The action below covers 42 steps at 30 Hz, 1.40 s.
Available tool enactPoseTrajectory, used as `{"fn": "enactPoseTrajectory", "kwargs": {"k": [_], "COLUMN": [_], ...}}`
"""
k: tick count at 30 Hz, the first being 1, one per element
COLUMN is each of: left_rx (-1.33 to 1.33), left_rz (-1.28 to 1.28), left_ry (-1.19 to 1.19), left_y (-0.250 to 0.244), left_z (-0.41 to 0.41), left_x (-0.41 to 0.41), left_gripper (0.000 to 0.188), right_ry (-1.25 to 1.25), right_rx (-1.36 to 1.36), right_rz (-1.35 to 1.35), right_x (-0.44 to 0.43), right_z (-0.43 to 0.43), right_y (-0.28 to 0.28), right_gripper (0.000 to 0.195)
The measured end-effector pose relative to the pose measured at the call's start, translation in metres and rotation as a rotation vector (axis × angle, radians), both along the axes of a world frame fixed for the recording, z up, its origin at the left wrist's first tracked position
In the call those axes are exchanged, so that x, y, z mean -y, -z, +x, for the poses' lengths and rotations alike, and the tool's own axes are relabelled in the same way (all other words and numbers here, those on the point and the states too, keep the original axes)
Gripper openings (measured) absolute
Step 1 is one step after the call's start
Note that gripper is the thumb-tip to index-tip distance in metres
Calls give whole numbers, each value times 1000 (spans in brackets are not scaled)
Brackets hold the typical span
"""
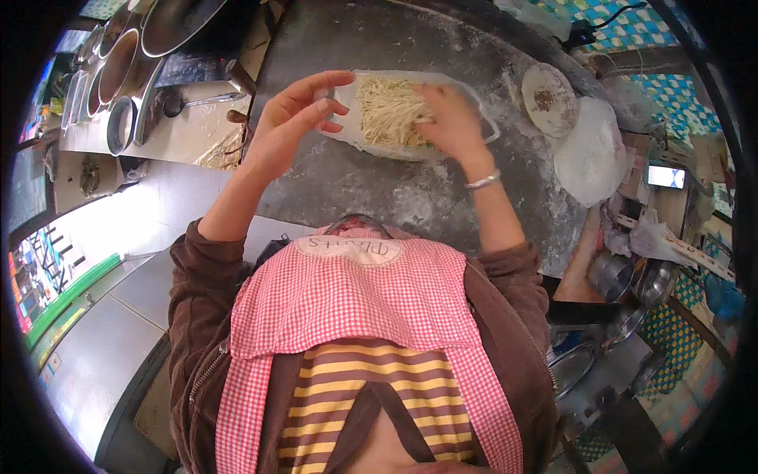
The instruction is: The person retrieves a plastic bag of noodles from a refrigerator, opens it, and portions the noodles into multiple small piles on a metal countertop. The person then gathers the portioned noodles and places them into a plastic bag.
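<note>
A heap of thin pale noodles [388,112] lies on a clear plastic bag [348,121], spread on the flour-dusted dark worktop [361,189]. At the bag's left end, my left hand [290,121] is raised with thumb and fingers apart and nothing between them. Its fingertips are close to the bag's edge; whether they touch it is unclear. My right hand [453,121], blurred and wearing a bracelet [484,180] at the wrist, rests on the right part of the noodles. Its fingertips reach among the strands, but whether they grip any is hard to see.
Right of the bag are a flour-crusted round dish [548,99] and a white plastic bag [591,153]. Large pots [177,23] and a ladle [201,103] occupy the left counter. A lit phone [666,176] and a metal pot [610,275] are at the far right.
</note>
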<state>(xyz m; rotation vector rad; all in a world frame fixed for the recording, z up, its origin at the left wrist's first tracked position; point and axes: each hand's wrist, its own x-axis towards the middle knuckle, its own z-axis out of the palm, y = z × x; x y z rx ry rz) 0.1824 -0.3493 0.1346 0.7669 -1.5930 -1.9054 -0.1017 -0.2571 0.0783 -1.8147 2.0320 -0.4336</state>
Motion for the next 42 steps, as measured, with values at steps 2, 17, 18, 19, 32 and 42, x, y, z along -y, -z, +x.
{"fn": "enactPoseTrajectory", "kwargs": {"k": [2, 17, 18, 19, 32, 42], "left_rx": [7, 80, 83, 86, 91, 38], "left_rz": [15, 7, 9, 12, -618, -448], "left_ry": [3, -91, -101, -110, -121, 323], "left_y": [-1, 21, 19, 18, -30, 8], "left_z": [-3, 10, 8, 7, -24, -114], "left_x": [-1, -1, -4, -6, -14, -23], "left_gripper": [47, 42, 40, 39, 58, 40], "right_ry": [-16, 109, 100, 89, -22, -75], "right_rx": [-164, 801, 797, 741, 810, -396], "right_rz": [-61, -319, -353, -335, -480, -800], "right_x": [-8, -10, -12, -10, -4, -42], "right_z": [20, 3, 2, 1, -1, -75], "right_y": [22, -134, -138, -139, -213, -288], "right_gripper": [67, 32, 30, 29, 25, 23]}}
